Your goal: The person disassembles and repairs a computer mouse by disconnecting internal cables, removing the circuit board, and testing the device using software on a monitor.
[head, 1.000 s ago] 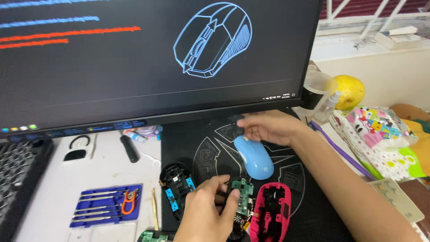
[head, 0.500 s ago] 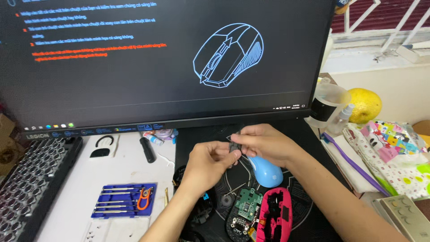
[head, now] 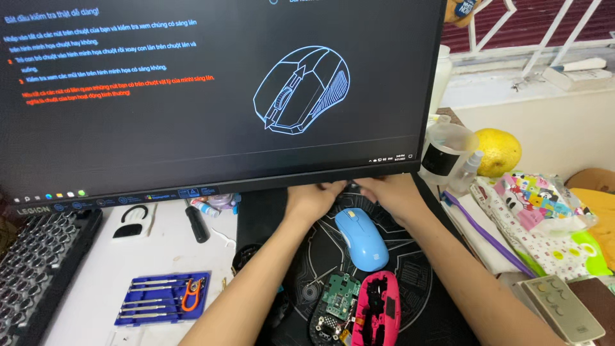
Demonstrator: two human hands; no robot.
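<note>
Both hands, left hand (head: 312, 200) and right hand (head: 391, 195), pinch something small and hidden at the mat's back edge under the monitor (head: 218, 90); the blue mouse (head: 362, 238) just beside could get knocked.

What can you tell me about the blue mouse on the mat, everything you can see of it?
The blue mouse is a pale sky-blue computer mouse with a smooth, matte, plastic-looking shell, whole and closed, with no cable visible. It lies flat on the dark patterned mouse mat, its narrow end toward the monitor. Both hands, left hand and right hand, are just beyond it; neither seems to touch it.
</note>
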